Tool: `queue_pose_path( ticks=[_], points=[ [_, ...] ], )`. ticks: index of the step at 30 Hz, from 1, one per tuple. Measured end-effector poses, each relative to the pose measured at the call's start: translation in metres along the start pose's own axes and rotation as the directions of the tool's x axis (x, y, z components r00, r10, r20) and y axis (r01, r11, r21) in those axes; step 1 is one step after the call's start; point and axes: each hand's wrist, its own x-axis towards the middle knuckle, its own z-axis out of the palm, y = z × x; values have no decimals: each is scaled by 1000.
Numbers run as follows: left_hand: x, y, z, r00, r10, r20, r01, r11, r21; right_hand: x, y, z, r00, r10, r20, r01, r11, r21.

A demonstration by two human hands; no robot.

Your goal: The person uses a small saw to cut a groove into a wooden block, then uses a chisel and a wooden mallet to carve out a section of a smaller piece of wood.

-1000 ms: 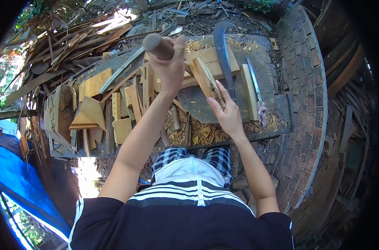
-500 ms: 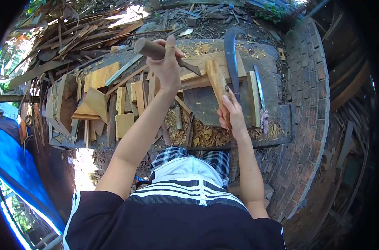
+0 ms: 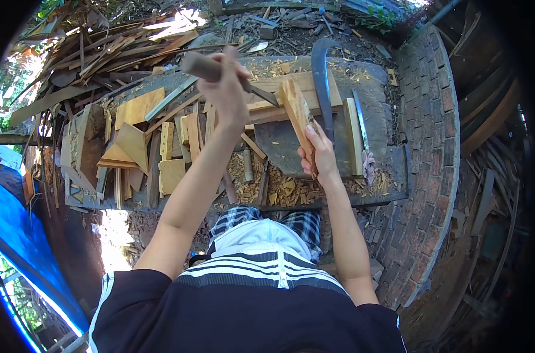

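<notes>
My left hand (image 3: 225, 88) is wrapped around a thick round wooden handle (image 3: 200, 66), somewhat blurred. A dark metal blade (image 3: 262, 94) sticks out on its right side, its tip close to the wood in my other hand; contact cannot be made out. My right hand (image 3: 320, 152) grips the lower part of a long light wooden piece (image 3: 295, 106), which stands tilted over the bench, its wide end up. Behind it lie a pale board (image 3: 332, 88) and a curved dark blade (image 3: 321, 73).
Wood blocks and offcuts (image 3: 173, 176) crowd the left of the worn bench (image 3: 373, 76). Chips (image 3: 288, 191) cover its front edge. A short wooden cylinder (image 3: 247, 165), a light strip (image 3: 353, 138) and a thin blade (image 3: 360, 120) lie there too. A brick wall (image 3: 423, 159) runs along the right.
The wooden piece in my right hand has turned, showing a flatter face, and shifted slightly left. My left hand has moved a little left and up with the handle.
</notes>
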Motion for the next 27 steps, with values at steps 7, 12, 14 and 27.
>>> queue_pose_path(
  ticks=[7, 12, 14, 27],
  points=[
    [52, 22, -8, 978, -12, -208, -52, 953, -298, 3, 8, -7, 999, 31, 21, -32, 996, 82],
    [36, 3, 1, 996, -48, -82, 27, 971, -236, 5, 9, -12, 998, 37, 55, -42, 993, 108],
    [33, -3, 4, 995, -78, -62, 62, 970, -234, 5, 9, -13, 998, 37, 59, -44, 993, 111],
    [30, -18, 13, 997, -75, 8, 75, 991, -109, 9, 13, -17, 997, 35, 72, -44, 991, 123]
  ],
)
